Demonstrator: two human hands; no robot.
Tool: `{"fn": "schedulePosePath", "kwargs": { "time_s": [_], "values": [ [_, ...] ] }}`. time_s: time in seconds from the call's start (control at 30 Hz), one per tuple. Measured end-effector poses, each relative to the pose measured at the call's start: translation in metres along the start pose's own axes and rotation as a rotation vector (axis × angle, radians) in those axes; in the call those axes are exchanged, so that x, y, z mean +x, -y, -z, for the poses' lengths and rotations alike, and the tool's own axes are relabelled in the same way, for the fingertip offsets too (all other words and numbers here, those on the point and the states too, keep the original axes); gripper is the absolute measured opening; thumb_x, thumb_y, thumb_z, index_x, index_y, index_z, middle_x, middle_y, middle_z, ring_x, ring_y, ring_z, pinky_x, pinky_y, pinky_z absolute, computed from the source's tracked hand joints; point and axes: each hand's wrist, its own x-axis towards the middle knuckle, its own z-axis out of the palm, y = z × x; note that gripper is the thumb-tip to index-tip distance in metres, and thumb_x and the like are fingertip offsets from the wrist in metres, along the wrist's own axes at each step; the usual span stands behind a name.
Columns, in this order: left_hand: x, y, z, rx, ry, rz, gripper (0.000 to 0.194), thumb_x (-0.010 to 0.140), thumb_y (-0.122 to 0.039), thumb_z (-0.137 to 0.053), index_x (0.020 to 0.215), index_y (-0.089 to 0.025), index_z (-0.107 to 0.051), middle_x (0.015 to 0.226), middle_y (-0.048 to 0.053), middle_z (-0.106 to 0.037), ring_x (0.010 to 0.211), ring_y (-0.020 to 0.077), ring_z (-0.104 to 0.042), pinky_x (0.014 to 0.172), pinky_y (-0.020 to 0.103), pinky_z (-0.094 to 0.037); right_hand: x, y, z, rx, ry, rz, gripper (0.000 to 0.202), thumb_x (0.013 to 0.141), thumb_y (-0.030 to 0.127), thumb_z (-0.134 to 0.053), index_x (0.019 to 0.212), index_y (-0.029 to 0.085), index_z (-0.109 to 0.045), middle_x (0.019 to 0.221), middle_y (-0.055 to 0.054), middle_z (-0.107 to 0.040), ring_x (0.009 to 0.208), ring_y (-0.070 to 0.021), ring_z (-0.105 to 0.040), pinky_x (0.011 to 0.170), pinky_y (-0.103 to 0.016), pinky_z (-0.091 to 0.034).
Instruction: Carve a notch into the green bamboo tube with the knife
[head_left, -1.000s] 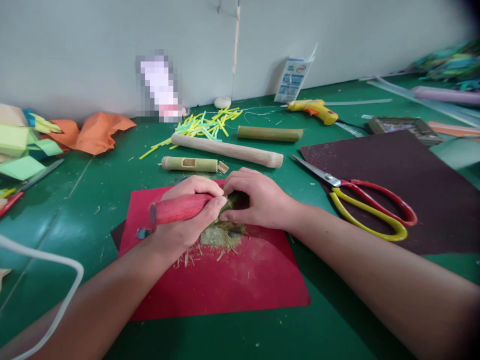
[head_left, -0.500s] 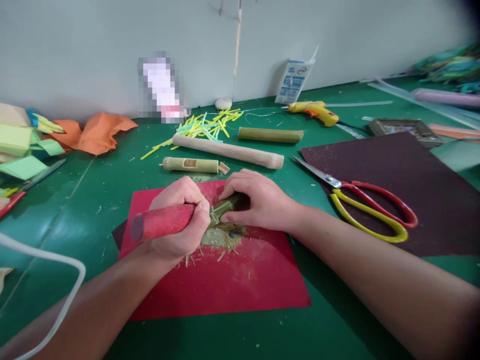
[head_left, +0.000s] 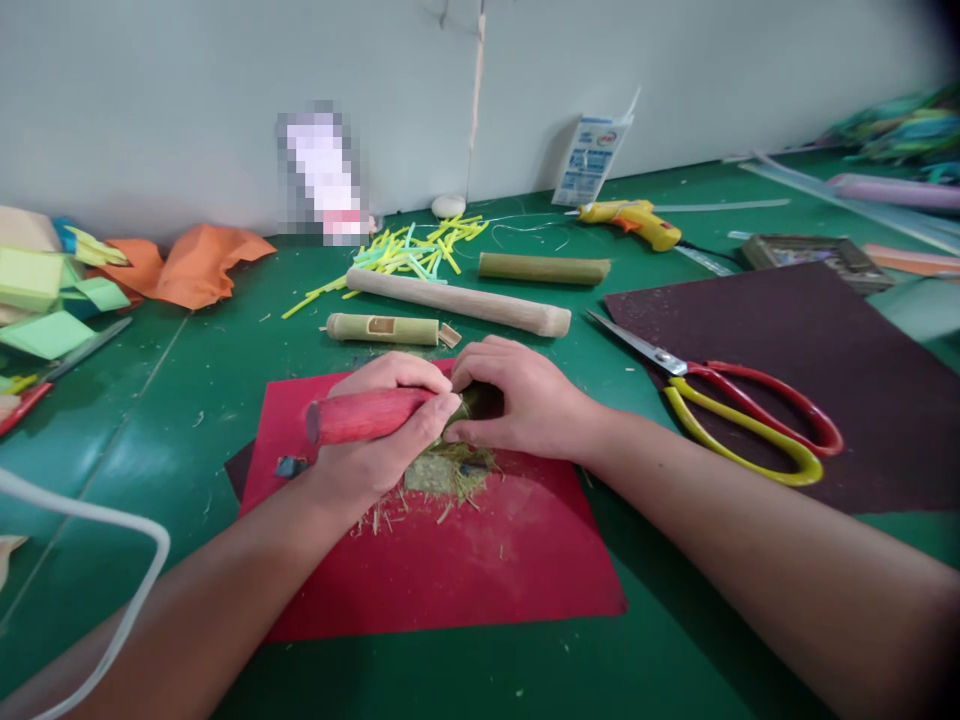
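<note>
My left hand (head_left: 386, 462) is closed around the red wooden handle (head_left: 371, 414) of a tool, whose working end is hidden by my fingers. A green bamboo tube (head_left: 484, 402) lies under my right hand (head_left: 529, 400), gripped between thumb and fingers. Both hands meet at the tube, the left fingertips close to the right ones. Beneath them is a red sheet (head_left: 495, 560) strewn with fine bamboo shavings (head_left: 461, 482). A small dark block (head_left: 290, 466) shows on the sheet left of my wrist.
Behind my hands lie a notched bamboo tube (head_left: 412, 330), a pale wooden stick (head_left: 465, 300) and another bamboo piece (head_left: 544, 268). Large scissors (head_left: 720, 400) rest on a dark sheet (head_left: 885, 400) at right. A yellow glue gun (head_left: 634, 222) is farther back; orange paper (head_left: 210, 265) is left.
My left hand and the red handle have moved right along the bamboo tube, toward my right hand. The small dark block has come into view. My right hand keeps its hold.
</note>
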Motion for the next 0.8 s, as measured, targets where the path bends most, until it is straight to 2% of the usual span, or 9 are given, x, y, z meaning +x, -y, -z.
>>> {"fn": "schedulePosePath", "kwargs": {
  "time_s": [0.13,0.33,0.5,0.8],
  "values": [
    [0.002,-0.001,-0.001,0.0,0.009,0.012,0.008,0.083,-0.028,-0.069,0.086,-0.02,-0.068,0.088,0.003,-0.068,0.075,0.0162,-0.066,0.072,0.033,-0.054,0.0,0.001,0.001,-0.012,0.01,-0.004,0.03,0.071,0.04,-0.078,0.08,0.018,-0.062,0.085,-0.004,-0.066,0.081,-0.0194,-0.056,0.073,-0.034,-0.04],
    [0.005,-0.011,-0.001,0.11,0.004,-0.041,0.01,0.084,-0.021,-0.064,0.074,-0.02,-0.062,0.076,0.001,-0.065,0.07,0.0154,-0.062,0.065,0.033,-0.051,0.0,0.001,0.001,0.014,0.01,0.005,0.026,0.073,0.038,-0.078,0.082,0.019,-0.063,0.088,-0.004,-0.068,0.083,-0.0198,-0.057,0.076,-0.034,-0.04],
    [0.004,-0.012,0.0,0.118,-0.121,-0.094,0.02,0.083,-0.018,-0.061,0.064,-0.02,-0.054,0.066,0.0,-0.058,0.06,0.0131,-0.054,0.056,0.032,-0.044,0.0,0.002,0.002,0.03,0.019,-0.008,0.028,0.071,0.038,-0.079,0.086,0.018,-0.066,0.089,-0.005,-0.068,0.087,-0.0211,-0.059,0.077,-0.035,-0.041],
    [-0.003,-0.004,0.0,0.107,-0.18,-0.167,0.02,0.08,-0.014,-0.06,0.062,-0.02,-0.053,0.065,0.0,-0.059,0.057,0.0127,-0.055,0.054,0.032,-0.045,0.0,0.004,0.002,0.022,0.013,-0.033,0.028,0.07,0.037,-0.08,0.086,0.019,-0.067,0.091,-0.004,-0.068,0.086,-0.0201,-0.058,0.076,-0.034,-0.041]
  ]
}}
